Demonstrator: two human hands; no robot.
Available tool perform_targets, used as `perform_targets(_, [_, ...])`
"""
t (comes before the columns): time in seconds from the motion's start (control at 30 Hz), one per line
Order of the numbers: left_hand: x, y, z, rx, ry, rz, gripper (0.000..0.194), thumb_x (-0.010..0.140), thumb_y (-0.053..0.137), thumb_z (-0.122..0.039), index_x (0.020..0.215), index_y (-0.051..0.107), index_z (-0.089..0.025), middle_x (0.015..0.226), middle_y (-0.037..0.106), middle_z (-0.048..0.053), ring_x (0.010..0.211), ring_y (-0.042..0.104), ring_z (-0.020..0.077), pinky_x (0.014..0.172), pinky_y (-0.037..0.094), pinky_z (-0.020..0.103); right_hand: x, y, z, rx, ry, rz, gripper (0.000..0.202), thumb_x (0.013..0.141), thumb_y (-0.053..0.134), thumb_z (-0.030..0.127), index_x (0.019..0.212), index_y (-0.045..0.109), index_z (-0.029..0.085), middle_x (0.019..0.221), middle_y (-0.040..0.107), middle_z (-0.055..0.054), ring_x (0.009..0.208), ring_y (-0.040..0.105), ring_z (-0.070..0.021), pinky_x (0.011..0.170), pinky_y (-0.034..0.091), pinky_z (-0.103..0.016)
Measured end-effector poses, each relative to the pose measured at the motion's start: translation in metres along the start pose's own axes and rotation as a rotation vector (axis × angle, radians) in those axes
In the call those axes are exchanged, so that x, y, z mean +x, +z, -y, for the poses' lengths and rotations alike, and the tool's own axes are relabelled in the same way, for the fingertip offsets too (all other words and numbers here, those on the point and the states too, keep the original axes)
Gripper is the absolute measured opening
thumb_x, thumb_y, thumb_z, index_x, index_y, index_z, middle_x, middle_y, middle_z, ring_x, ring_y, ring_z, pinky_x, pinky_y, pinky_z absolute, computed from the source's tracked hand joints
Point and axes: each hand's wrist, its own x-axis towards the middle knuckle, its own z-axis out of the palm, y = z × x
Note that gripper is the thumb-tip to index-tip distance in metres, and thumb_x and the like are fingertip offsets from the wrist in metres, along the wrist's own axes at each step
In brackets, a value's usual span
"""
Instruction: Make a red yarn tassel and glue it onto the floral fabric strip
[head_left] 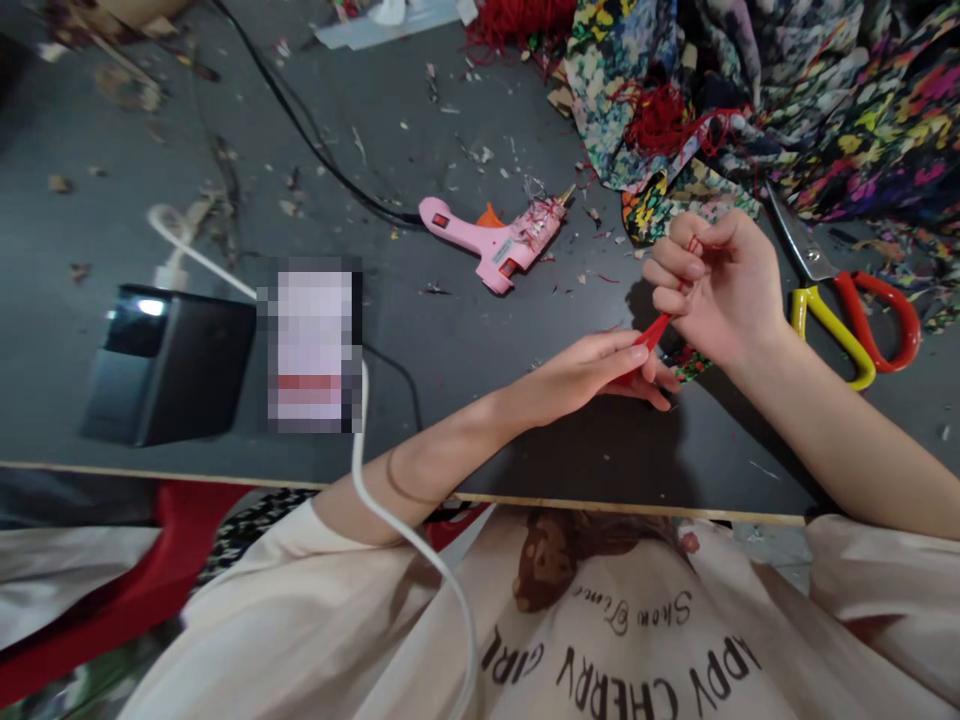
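Note:
My left hand (611, 370) pinches a red strip (652, 335) between thumb and fingers, just above the table's front part. A small piece of patterned cloth (691, 364) shows beside its fingertips. Curled inward, my right hand (709, 270) has thin red cord wound about its fingers, and the red strip runs up to its lower fingers. To the right of that hand lie scissors (836, 295) with one yellow and one red handle. A pink glue gun (499, 240) rests on the table to the left of my hands.
Floral fabric (847, 130) is heaped at the back right, with tangled red cord (660, 118) on it. At the left are a black box-shaped device (172, 365) and a blurred-out phone (311, 345). A white cable (397, 530) crosses the front edge. Scraps litter the grey table (465, 420).

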Motion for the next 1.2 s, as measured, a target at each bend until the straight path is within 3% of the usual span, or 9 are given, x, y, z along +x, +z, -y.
perform_targets(0.47, [-0.002, -0.003, -0.001, 0.067, -0.105, 0.096, 0.039, 0.083, 0.068, -0.051, 0.079, 0.056, -0.013, 0.101, 0.07, 0.007, 0.087, 0.07, 0.0138, 0.088, 0.052, 0.028, -0.004, 0.006, 0.029, 0.003, -0.059, -0.092, 0.02, 0.066, 0.039, 0.017, 0.055, 0.023, 0.021, 0.052, 0.015, 0.007, 0.047, 0.019, -0.005, 0.037, 0.016, -0.016])
perform_targets(0.6, [-0.006, -0.002, -0.009, 0.164, -0.29, 0.327, 0.043, 0.081, 0.067, -0.056, 0.08, 0.061, -0.013, 0.108, 0.07, 0.009, 0.081, 0.071, 0.0124, 0.082, 0.053, 0.026, -0.005, 0.006, 0.034, -0.092, -0.109, -0.069, 0.022, 0.067, 0.04, 0.017, 0.053, 0.022, 0.02, 0.053, 0.016, 0.007, 0.046, 0.021, -0.0041, 0.038, 0.017, -0.016])
perform_targets(0.67, [-0.008, -0.003, -0.012, 0.144, -0.286, 0.443, 0.044, 0.08, 0.068, -0.057, 0.08, 0.064, -0.013, 0.105, 0.071, 0.011, 0.076, 0.071, 0.0144, 0.078, 0.055, 0.027, -0.01, 0.012, 0.034, -0.137, -0.164, -0.047, 0.022, 0.067, 0.041, 0.016, 0.052, 0.026, 0.02, 0.052, 0.018, 0.006, 0.047, 0.021, -0.0047, 0.038, 0.019, -0.016])
perform_targets(0.73, [-0.008, -0.004, -0.012, 0.074, -0.089, 0.319, 0.042, 0.08, 0.069, -0.055, 0.077, 0.063, -0.013, 0.093, 0.073, 0.009, 0.065, 0.07, 0.0146, 0.067, 0.056, 0.027, -0.017, 0.022, 0.03, -0.169, -0.205, -0.026, 0.018, 0.067, 0.043, 0.014, 0.052, 0.035, 0.019, 0.05, 0.022, 0.005, 0.048, 0.021, -0.0061, 0.038, 0.021, -0.016])
perform_targets(0.83, [-0.006, -0.008, -0.007, 0.085, 0.332, -0.153, 0.03, 0.083, 0.065, -0.045, 0.078, 0.06, -0.015, 0.082, 0.071, 0.001, 0.056, 0.066, 0.01, 0.06, 0.053, 0.022, -0.027, 0.039, 0.019, -0.212, -0.197, 0.017, 0.018, 0.067, 0.043, 0.009, 0.052, 0.045, 0.019, 0.046, 0.031, 0.004, 0.046, 0.024, -0.0079, 0.039, 0.023, -0.018])
perform_targets(0.9, [-0.003, -0.008, -0.004, 0.126, 0.468, -0.342, 0.021, 0.084, 0.063, -0.039, 0.086, 0.06, -0.018, 0.086, 0.07, -0.002, 0.067, 0.068, 0.009, 0.068, 0.052, 0.02, -0.032, 0.045, 0.009, -0.171, -0.175, 0.063, 0.016, 0.063, 0.045, 0.007, 0.053, 0.048, 0.019, 0.044, 0.037, 0.004, 0.043, 0.026, -0.0079, 0.038, 0.023, -0.019])
perform_targets(1.0, [0.0, -0.005, -0.002, 0.104, 0.401, -0.317, 0.02, 0.084, 0.058, -0.04, 0.09, 0.059, -0.021, 0.08, 0.065, -0.004, 0.08, 0.067, 0.0127, 0.075, 0.052, 0.023, -0.034, 0.046, -0.005, -0.195, -0.101, 0.159, 0.013, 0.065, 0.049, 0.011, 0.055, 0.048, 0.019, 0.045, 0.039, 0.005, 0.042, 0.029, -0.0078, 0.039, 0.026, -0.021])
perform_targets(1.1, [0.001, -0.002, -0.002, 0.089, 0.27, -0.204, 0.029, 0.085, 0.045, -0.044, 0.077, 0.057, -0.02, 0.064, 0.059, -0.003, 0.061, 0.061, 0.013, 0.067, 0.051, 0.028, -0.034, 0.04, -0.014, -0.3, -0.127, 0.223, 0.014, 0.071, 0.049, 0.013, 0.059, 0.049, 0.021, 0.05, 0.041, 0.005, 0.046, 0.04, -0.0098, 0.045, 0.037, -0.024])
perform_targets(1.2, [0.001, -0.003, -0.002, 0.077, 0.281, -0.179, 0.029, 0.086, 0.04, -0.038, 0.071, 0.057, -0.019, 0.053, 0.052, -0.004, 0.048, 0.05, 0.01, 0.063, 0.049, 0.027, -0.034, 0.036, -0.016, -0.436, -0.163, 0.274, 0.016, 0.078, 0.048, 0.013, 0.063, 0.05, 0.02, 0.055, 0.043, 0.005, 0.055, 0.044, -0.0102, 0.055, 0.038, -0.026])
